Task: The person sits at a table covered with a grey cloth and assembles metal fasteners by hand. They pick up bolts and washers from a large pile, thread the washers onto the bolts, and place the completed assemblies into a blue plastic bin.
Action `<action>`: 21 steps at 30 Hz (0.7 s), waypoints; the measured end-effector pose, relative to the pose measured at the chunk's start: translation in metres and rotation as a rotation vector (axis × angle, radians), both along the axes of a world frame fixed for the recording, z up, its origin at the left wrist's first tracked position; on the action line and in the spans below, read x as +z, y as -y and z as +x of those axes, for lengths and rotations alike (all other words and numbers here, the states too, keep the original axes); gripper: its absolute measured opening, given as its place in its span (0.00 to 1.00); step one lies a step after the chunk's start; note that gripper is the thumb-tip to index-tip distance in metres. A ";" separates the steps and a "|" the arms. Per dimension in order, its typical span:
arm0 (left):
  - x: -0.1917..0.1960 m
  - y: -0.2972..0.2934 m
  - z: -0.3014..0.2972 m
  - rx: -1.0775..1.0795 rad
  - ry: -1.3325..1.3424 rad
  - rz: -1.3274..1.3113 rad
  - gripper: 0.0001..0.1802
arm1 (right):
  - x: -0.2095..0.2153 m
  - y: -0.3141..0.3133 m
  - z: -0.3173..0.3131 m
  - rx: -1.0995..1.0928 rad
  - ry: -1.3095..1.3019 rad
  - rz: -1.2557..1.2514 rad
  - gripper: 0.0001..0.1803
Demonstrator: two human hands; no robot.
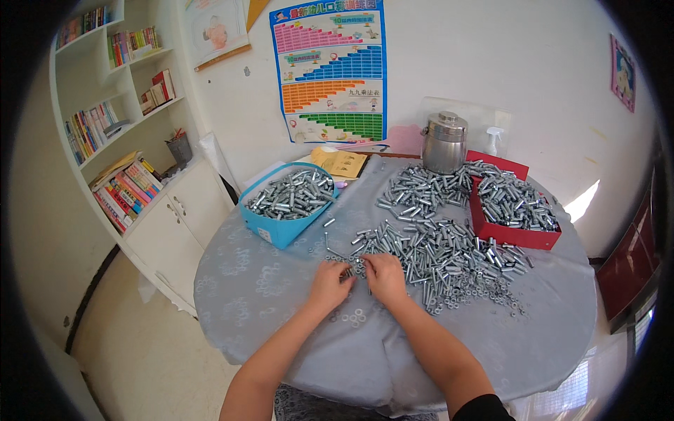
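While both hands rest on the grey tablecloth (267, 337), the bolt pile (435, 249) spreads from their fingertips toward the red box (516, 235). The left hand (330, 284) and right hand (385, 276) curl fingers over bolts at the pile's near edge; whether they grip any, I cannot tell.

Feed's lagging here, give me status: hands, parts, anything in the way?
Left hand and right hand together, fingering small silver metal bolts at heap's edge. Grip unclear. Loose washers beside wrists.
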State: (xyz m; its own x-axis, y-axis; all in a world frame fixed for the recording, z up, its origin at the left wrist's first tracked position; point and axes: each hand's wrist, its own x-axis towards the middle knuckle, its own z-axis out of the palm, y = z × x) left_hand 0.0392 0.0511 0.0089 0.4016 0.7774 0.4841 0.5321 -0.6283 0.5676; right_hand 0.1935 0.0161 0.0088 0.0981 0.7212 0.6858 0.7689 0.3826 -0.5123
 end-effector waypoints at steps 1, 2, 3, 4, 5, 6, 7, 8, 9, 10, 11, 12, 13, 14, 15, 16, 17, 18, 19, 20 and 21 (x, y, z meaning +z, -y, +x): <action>0.006 0.012 0.006 0.021 -0.042 0.069 0.12 | 0.005 0.001 0.004 -0.076 0.033 0.040 0.08; 0.010 0.019 0.010 0.046 -0.083 0.142 0.12 | 0.009 0.003 0.006 -0.147 0.068 0.084 0.08; 0.010 0.019 0.011 0.047 -0.080 0.062 0.14 | 0.006 0.002 0.012 -0.183 0.088 0.026 0.12; 0.008 0.017 0.011 0.056 -0.074 0.048 0.13 | 0.005 0.002 0.015 -0.243 0.098 0.037 0.13; 0.006 0.015 0.012 0.062 -0.066 0.035 0.12 | 0.005 0.001 0.019 -0.305 0.109 0.051 0.14; 0.005 0.014 0.012 0.069 -0.058 0.021 0.12 | 0.005 0.001 0.024 -0.367 0.121 0.064 0.15; 0.004 0.013 0.011 0.075 -0.056 0.041 0.10 | 0.004 0.000 0.029 -0.385 0.118 0.038 0.17; 0.003 0.013 0.009 0.082 -0.057 0.061 0.08 | 0.004 0.000 0.031 -0.410 0.144 0.031 0.18; 0.002 0.013 0.007 0.091 -0.057 0.082 0.07 | 0.004 -0.001 0.032 -0.436 0.170 0.025 0.18; -0.001 0.012 0.005 0.103 -0.045 0.093 0.06 | 0.004 -0.002 0.034 -0.461 0.196 0.019 0.18; -0.003 0.012 0.003 0.114 -0.036 0.103 0.06 | 0.002 -0.003 0.035 -0.468 0.227 0.000 0.19; -0.004 0.012 0.001 0.126 -0.026 0.112 0.05 | -0.001 -0.005 0.037 -0.462 0.239 -0.001 0.19; -0.004 0.012 -0.001 0.137 -0.019 0.093 0.06 | -0.004 -0.007 0.039 -0.456 0.251 -0.002 0.18; -0.001 0.015 -0.004 0.149 -0.013 0.074 0.06 | -0.006 -0.008 0.041 -0.449 0.262 -0.004 0.18; 0.001 0.018 -0.007 0.160 -0.007 0.055 0.06 | -0.007 -0.008 0.042 -0.445 0.244 -0.024 0.18; 0.002 0.020 -0.010 0.164 0.064 -0.005 0.06 | -0.007 -0.007 0.043 -0.441 0.226 -0.043 0.17; 0.002 0.023 -0.013 0.169 0.137 -0.063 0.06 | -0.007 -0.008 0.043 -0.436 0.209 -0.062 0.17; 0.001 0.025 -0.015 0.173 0.209 -0.122 0.05 | -0.006 -0.007 0.043 -0.443 0.195 -0.058 0.17; 0.000 0.026 -0.017 0.173 0.286 -0.145 0.05 | -0.004 -0.007 0.043 -0.449 0.181 -0.055 0.16; -0.002 0.028 -0.020 0.172 0.365 -0.171 0.05 | -0.004 -0.006 0.044 -0.456 0.170 -0.053 0.16; -0.003 0.030 -0.022 0.172 0.443 -0.196 0.05 | -0.004 -0.006 0.045 -0.457 0.177 -0.054 0.16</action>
